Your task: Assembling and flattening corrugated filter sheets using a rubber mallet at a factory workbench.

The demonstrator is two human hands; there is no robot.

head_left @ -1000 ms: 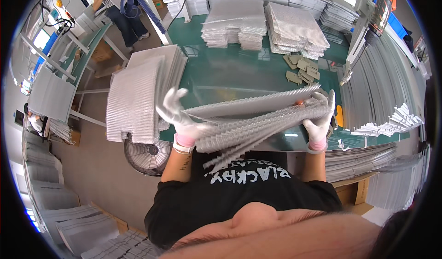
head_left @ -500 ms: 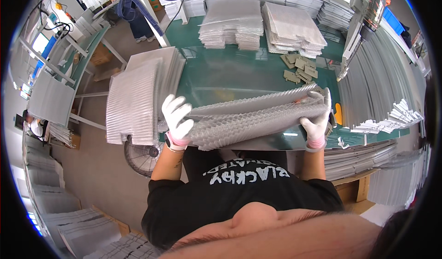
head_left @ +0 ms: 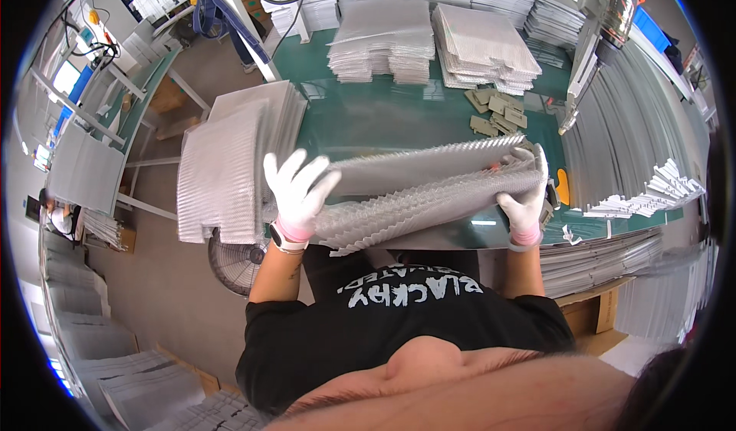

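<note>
A bundle of translucent grey corrugated plastic sheets (head_left: 429, 207) stands on edge across the front of the table. It parts into a front group and a rear group, with a gap between them at the left. My gloved right hand (head_left: 527, 207) grips the right end, thumb in front and some fingers reaching in between the groups. At the left end my gloved left hand (head_left: 297, 189) has its fingers spread, its palm side against or very close to the sheets; exact contact is hidden.
Stacked corrugated sheets (head_left: 222, 162) stand left of my left hand. More piles (head_left: 382, 36) line the back of the green table (head_left: 337, 124). Small olive-coloured flat pieces (head_left: 498, 110) lie behind the bundle. A yellow object (head_left: 563, 187) and tall sheet stacks (head_left: 629, 132) are at the right.
My left hand has spread its fingers wider and shifted slightly right. The gap between front and rear sheets has widened. My right hand keeps nearly the same place.
</note>
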